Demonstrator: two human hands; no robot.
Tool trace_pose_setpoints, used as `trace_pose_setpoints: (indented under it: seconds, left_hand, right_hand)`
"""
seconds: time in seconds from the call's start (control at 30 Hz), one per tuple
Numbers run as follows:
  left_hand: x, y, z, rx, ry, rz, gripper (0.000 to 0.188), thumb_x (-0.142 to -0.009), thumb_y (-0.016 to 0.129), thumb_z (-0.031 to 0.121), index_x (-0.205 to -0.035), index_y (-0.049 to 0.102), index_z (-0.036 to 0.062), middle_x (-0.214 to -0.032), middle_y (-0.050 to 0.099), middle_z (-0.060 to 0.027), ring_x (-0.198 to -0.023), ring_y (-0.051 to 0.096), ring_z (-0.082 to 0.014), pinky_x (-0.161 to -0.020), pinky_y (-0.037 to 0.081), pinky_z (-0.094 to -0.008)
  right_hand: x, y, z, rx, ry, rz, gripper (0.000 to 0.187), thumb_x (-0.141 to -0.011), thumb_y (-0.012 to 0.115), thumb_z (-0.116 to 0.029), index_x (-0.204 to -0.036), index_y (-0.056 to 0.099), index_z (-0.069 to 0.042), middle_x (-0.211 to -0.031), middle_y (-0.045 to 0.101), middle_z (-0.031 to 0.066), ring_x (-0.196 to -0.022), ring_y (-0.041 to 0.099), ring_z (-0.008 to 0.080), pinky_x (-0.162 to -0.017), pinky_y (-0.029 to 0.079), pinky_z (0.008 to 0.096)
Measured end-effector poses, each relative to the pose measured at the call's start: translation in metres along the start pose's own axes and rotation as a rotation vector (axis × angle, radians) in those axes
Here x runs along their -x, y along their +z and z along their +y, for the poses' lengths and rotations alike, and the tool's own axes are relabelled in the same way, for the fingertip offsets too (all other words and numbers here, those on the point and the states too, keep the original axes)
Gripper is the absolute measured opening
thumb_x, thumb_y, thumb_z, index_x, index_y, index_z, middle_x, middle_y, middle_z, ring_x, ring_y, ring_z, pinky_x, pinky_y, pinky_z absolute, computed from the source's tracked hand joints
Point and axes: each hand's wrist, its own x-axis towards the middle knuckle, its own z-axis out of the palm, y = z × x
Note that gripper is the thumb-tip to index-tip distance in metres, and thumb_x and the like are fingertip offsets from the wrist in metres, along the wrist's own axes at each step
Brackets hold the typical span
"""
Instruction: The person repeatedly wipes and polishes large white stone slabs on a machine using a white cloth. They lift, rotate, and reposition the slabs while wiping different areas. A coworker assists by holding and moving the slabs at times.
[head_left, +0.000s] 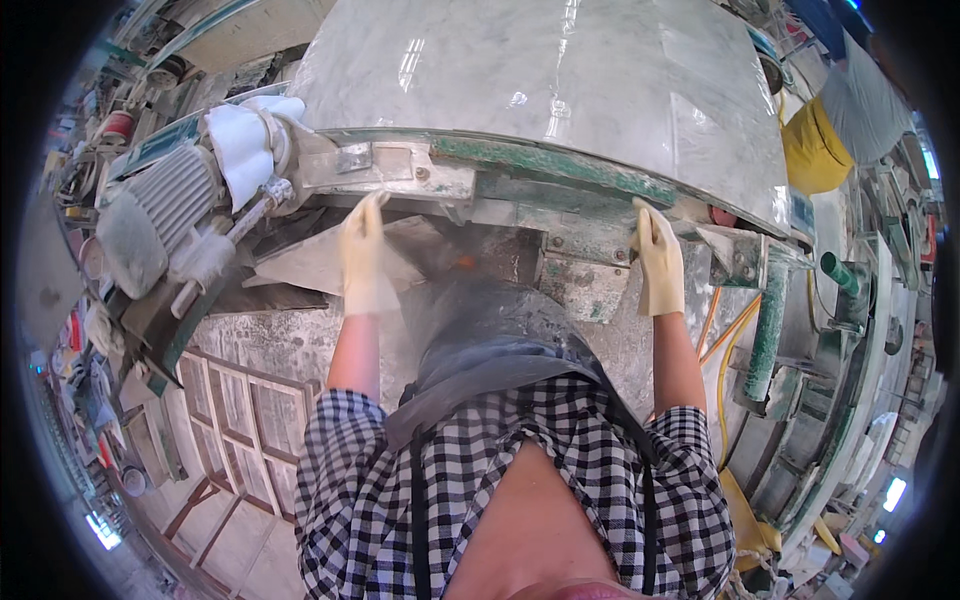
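Both my hands wear cream rubber gloves and are raised in front of a machine table's near edge, well apart. My left hand (363,245) is beside a pale bracket (400,170), its fingers stretched forward and bent a little at the tips; its cuff is smeared by motion. Nothing shows in it. My right hand (657,250) points forward beneath the right end of a worn green rail (560,165), with fingers extended and nothing visible in them. Whether either hand touches the metal I cannot tell. A large glossy grey slab (520,75) lies beyond the rail.
A dusty motor (165,210) with a shaft stands at left. A dark apron (510,340) hangs before me. Green pipe (768,340) and orange hoses (735,330) run at right. A yellow bag (815,150) sits far right, and a framed rack (245,410) stands lower left.
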Motion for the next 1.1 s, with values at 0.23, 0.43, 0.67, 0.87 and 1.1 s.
trace_pose_setpoints:
  seconds: [0.23, 0.43, 0.67, 0.87, 1.1]
  left_hand:
    - [-0.134, 0.047, 0.003, -0.489, 0.485, -0.273, 0.044, -0.097, 0.065, 0.021, -0.136, 0.062, 0.0005, -0.140, 0.062, -0.0192, -0.135, 0.055, -0.0333, -0.116, 0.039, -0.0432]
    - [-0.197, 0.062, -0.008, -0.807, 0.720, -0.524, 0.064, -0.092, 0.068, 0.039, -0.145, 0.054, 0.0054, -0.150, 0.054, -0.0152, -0.145, 0.044, -0.0303, -0.124, 0.025, -0.0463]
    - [-0.205, 0.060, -0.014, -0.723, 0.766, -0.563, 0.067, -0.086, 0.073, 0.041, -0.141, 0.059, 0.0049, -0.145, 0.058, -0.0168, -0.139, 0.050, -0.0340, -0.119, 0.032, -0.0542]
    - [-0.211, 0.060, -0.013, -0.784, 0.806, -0.596, 0.067, -0.088, 0.069, 0.044, -0.142, 0.058, 0.0059, -0.146, 0.057, -0.0162, -0.139, 0.050, -0.0339, -0.119, 0.030, -0.0567]
    - [-0.205, 0.060, -0.017, -0.694, 0.767, -0.522, 0.064, -0.092, 0.067, 0.042, -0.146, 0.055, 0.0095, -0.150, 0.055, -0.0135, -0.141, 0.047, -0.0334, -0.121, 0.027, -0.0548]
  right_hand:
    - [-0.099, 0.125, -0.121, 0.345, -0.797, -0.032, 0.035, -0.090, 0.071, -0.018, -0.121, 0.068, -0.004, -0.117, 0.071, 0.0168, -0.113, 0.066, 0.0344, -0.101, 0.049, 0.0431]
    - [-0.135, 0.210, -0.157, 0.511, -0.850, -0.253, 0.048, -0.091, 0.071, -0.025, -0.135, 0.060, -0.011, -0.142, 0.060, 0.0124, -0.135, 0.052, 0.0319, -0.115, 0.037, 0.0500]
    - [-0.136, 0.235, -0.158, 0.627, -0.776, -0.255, 0.055, -0.084, 0.076, -0.028, -0.132, 0.060, -0.007, -0.138, 0.058, 0.0129, -0.132, 0.052, 0.0322, -0.113, 0.035, 0.0568]
    - [-0.141, 0.239, -0.167, 0.734, -0.764, -0.316, 0.055, -0.083, 0.075, -0.023, -0.133, 0.059, -0.006, -0.141, 0.055, 0.0142, -0.134, 0.050, 0.0337, -0.112, 0.032, 0.0605]
    - [-0.068, 0.214, -0.143, 0.308, -0.704, -0.456, 0.012, -0.090, 0.069, -0.021, -0.091, 0.071, -0.010, -0.083, 0.070, 0.0123, -0.075, 0.068, 0.0328, -0.067, 0.054, 0.0452]
